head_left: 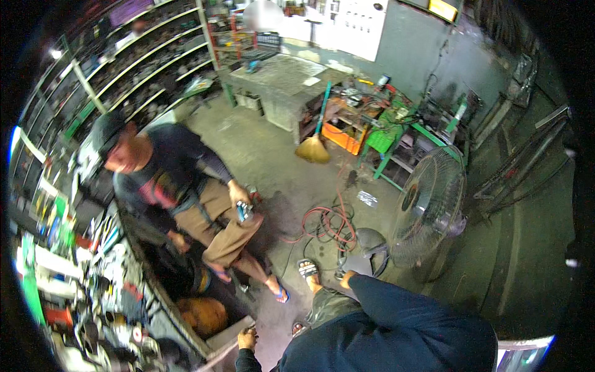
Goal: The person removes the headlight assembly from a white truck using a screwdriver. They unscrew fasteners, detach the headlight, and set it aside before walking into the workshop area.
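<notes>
My left hand (247,338) is low at the lower centre beside a cluttered bench, fingers curled around a small object I cannot make out. My right hand (347,279) is near the grey base (369,265) of a standing fan (427,201); its fingers are partly hidden, and I cannot tell if it grips anything. Coiled red and black hoses (322,226) lie on the floor nearby. At the left, a co-worker (158,173) in a cap sits with a small teal and metal object (244,211) in one hand at the knee.
A cluttered bench (158,297) runs along the left, with an orange rounded object (201,316) beneath. Loaded shelves (133,43), a concrete workbench (279,80), a broom (313,152) and a green stand (403,161) stand at the back. Long metal pieces (514,167) lean at the right.
</notes>
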Tool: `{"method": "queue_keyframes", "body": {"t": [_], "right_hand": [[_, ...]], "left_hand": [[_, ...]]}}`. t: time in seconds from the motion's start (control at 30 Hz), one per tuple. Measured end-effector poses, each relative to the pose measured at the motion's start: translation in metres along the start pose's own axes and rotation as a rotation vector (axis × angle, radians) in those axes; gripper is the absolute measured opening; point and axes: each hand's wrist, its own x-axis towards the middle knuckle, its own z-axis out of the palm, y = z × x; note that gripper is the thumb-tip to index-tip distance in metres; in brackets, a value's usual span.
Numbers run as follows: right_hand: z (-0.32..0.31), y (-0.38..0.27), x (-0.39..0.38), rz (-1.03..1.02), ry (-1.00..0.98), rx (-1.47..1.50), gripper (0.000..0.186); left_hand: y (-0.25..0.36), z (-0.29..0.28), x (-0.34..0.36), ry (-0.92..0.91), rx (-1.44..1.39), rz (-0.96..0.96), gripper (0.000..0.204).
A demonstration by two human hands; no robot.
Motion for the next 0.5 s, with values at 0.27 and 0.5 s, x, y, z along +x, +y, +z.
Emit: {"method": "queue_keyframes", "body": {"t": [0.27,0.5], "right_hand": [[-0.267,0.128,0.131,0.161,0.096,0.467,0.040],[-0.419,0.270,0.179,0.284,0.413,0.797,0.043]], "left_hand": [[0.331,0.216,0.129,-0.234,0.406,0.695,0.025],[0.554,0.330,0.248,-0.433,0.350,0.441,0.025]]}}
